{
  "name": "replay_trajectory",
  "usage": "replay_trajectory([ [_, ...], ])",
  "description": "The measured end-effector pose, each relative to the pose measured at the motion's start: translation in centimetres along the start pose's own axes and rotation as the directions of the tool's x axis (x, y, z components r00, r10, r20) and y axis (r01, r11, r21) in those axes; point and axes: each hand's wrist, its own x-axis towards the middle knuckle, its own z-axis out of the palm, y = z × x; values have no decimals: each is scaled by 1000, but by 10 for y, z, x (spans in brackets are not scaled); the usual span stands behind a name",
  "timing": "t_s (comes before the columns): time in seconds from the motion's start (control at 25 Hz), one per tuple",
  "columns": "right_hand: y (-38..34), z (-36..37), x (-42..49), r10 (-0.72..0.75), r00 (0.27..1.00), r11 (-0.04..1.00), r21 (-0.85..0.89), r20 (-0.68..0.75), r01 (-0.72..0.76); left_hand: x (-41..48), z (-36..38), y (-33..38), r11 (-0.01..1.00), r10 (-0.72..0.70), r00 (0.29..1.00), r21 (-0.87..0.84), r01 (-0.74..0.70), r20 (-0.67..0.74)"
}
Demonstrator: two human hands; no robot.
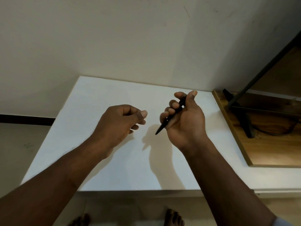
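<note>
Right hand (184, 123) grasps a black pen (162, 127) above the white surface (114, 168); the left hand (120, 123) holds nothing.

The right hand's fingers (172, 105) are curled round the pen's barrel, palm turned towards the camera and thumb raised along the upper end. The pen slants down and to the left, and its tip juts out below the little finger, clear of the surface, towards the gap between the two hands. The left hand hovers just beside it, back to the camera, its fingers loosely curled and its thumb lying near the index finger, with nothing visible in it. Both hands cast shadows on the surface. To the right sits a wooden desk (276, 152) with a black stand (244, 121) on it. Bare feet (174, 217) show at the bottom edge.
</note>
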Motion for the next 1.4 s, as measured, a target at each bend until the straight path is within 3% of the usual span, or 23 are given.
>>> replay_trajectory([
  [0.2, -15, -9, 4, 94, 996, 983, 158, 6, -94, 6, -7, -5, 978, 91, 987, 197, -64, -134],
  [0.56, -18, -14, 2, 196, 979, 937, 282, 58, -205, 6, -2, -12, 947, 103, 993, 311, -80, -57],
  [0.76, -17, -13, 2, 218, 974, 931, 286, 67, -229, 2, 6, -12, 940, 117, 991, 314, -131, 63],
  [1.16, -16, -4, 0, 180, 980, 960, 201, 88, -194, 0, 6, -11, 942, 107, 991, 312, -126, 78],
  [1.4, -20, -9, 2, 172, 972, 931, 296, 157, -213, -2, 6, -8, 952, 103, 990, 278, -125, 91],
])
